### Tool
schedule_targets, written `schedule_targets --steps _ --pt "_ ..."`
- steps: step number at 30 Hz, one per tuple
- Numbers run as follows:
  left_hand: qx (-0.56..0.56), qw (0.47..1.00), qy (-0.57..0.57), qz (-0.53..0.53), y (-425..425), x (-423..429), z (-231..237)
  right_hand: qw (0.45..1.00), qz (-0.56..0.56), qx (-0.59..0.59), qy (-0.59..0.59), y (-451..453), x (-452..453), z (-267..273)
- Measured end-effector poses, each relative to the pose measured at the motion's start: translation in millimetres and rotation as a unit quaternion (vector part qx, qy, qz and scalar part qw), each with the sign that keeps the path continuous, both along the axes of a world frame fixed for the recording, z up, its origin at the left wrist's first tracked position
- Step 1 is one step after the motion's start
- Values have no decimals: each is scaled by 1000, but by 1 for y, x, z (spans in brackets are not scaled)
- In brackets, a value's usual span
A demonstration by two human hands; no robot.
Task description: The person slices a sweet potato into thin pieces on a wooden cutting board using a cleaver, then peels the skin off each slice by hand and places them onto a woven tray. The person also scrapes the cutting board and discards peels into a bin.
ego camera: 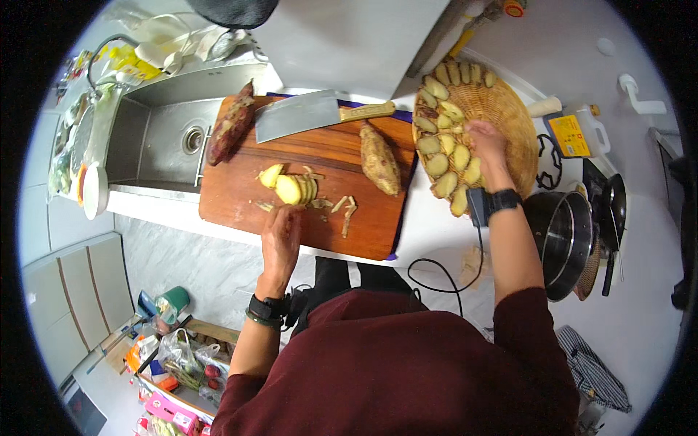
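My left hand (281, 229), fingers curled, is at the near edge of the wooden cutting board (234, 188), right by a leaning row of yellow sweet potato slices (292, 189). Whether it grips one is hidden. Over the round wicker tray (515, 120) is my right hand (488, 143), its fingertips down among laid-out sweet potato slices (461, 157); I cannot tell if a slice is between them. A cleaver (300, 115) with a yellowish handle lies along the board's far side. A red-skinned sweet potato (233, 128) rests at the left, a peeled-looking one (380, 161) at the right.
Peel strips (347, 215) are scattered on the board. Left of it is a steel sink (163, 147). A deep pot (561, 245) and a frying pan (615, 199) stand beyond the tray. A black cable (436, 261) hangs from my right wrist. Floor crates (191, 376) hold bagged produce.
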State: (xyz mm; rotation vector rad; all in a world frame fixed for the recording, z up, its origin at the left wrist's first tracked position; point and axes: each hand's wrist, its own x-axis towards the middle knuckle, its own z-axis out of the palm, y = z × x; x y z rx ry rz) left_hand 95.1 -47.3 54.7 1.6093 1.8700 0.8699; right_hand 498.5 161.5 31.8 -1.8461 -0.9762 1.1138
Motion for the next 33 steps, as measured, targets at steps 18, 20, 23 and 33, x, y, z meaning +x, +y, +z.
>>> schedule_targets --steps 18,20,23,33 --pt "116 981 121 -99 68 -75 -32 918 356 -72 158 -152 -178 55" --pt "128 982 96 -105 72 -77 -32 923 339 -62 168 -153 -177 53" --pt "128 984 64 -103 75 -82 -35 927 329 -57 169 -155 -177 50" --pt "49 994 -93 20 79 -92 -37 927 313 -78 191 -156 -189 56"
